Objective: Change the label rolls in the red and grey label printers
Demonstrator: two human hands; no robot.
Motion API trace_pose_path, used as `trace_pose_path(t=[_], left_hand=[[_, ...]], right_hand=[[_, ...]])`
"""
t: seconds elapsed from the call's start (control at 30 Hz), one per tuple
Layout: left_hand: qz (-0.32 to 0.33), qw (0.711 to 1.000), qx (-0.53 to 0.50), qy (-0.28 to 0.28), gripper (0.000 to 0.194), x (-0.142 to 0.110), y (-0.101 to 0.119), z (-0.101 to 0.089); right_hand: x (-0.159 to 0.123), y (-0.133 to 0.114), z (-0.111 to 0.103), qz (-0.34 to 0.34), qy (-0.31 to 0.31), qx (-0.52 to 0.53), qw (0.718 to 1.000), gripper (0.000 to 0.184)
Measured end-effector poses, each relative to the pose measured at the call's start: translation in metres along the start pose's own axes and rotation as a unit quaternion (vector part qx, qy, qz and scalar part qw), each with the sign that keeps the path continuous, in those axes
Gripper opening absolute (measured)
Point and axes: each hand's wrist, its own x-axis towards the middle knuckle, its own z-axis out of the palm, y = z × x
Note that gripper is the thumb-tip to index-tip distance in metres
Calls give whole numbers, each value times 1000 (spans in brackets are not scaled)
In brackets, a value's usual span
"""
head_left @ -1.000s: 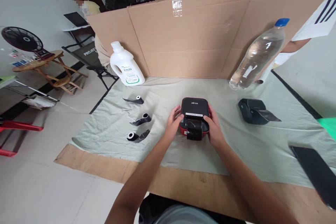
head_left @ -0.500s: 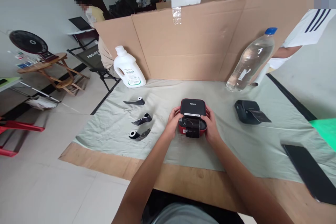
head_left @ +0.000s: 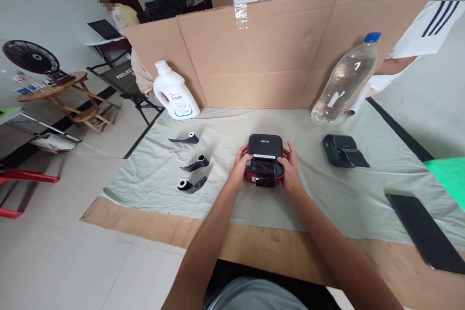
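Fingers of your right hand (head_left: 291, 169) straightened slightly since earlier frame, standing off side of red-and-black printer (head_left: 265, 145). Printer sits between your hands: left hand (head_left: 240, 167) gripping one side, right gripping loosely, thumb at edge. Step looks like steadying; next move calls for level hold, glossy black strip (head_left: 265, 177) unpinched. Hard, round-cornered plastic, likely. Left of left hand: three curled rolls (head_left: 198, 162) on wrinkled cloth (head_left: 227, 123). Right of right hand: dark boxy printer (head_left: 332, 151).

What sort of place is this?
Probably a makeshift indoor workroom, though I can't be sure: a cardboard sheet stands along the back of a cloth-covered table, a laptop sits open beyond it, and a fan stands to the left.
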Motion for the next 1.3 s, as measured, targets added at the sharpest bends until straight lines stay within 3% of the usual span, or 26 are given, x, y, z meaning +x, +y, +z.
trace_pose_path(t=[0.13,0.27,0.43,0.57,0.73,0.97,1.13,1.3], left_hand=[[3,1000,-3,6,52,-2,2,0],[68,997,31,13,45,-15,-4,-3],[91,992,84,36,42,-32,-17,-4],[119,990,66,44,46,-30,-5,-4],[182,976,97,63,47,-6,47,-23],[251,961,68,96,50,24,115,-85],[256,953,51,152,54,18,154,-137],[277,929,33,242,50,-6,184,-202]], right_hand=[[-2,-4,-2,-20,-8,-5,1000,72],[-13,-7,-10,-54,-45,-34,997,58],[-36,-11,-18,-71,-79,-149,983,69],[-41,-18,-3,-80,-75,-190,976,79],[-14,-38,48,-130,-132,-171,968,82],[13,-52,143,-156,-211,-169,950,103],[5,-43,211,-179,-282,-154,930,124],[-26,-31,279,-199,-343,-170,902,133]])
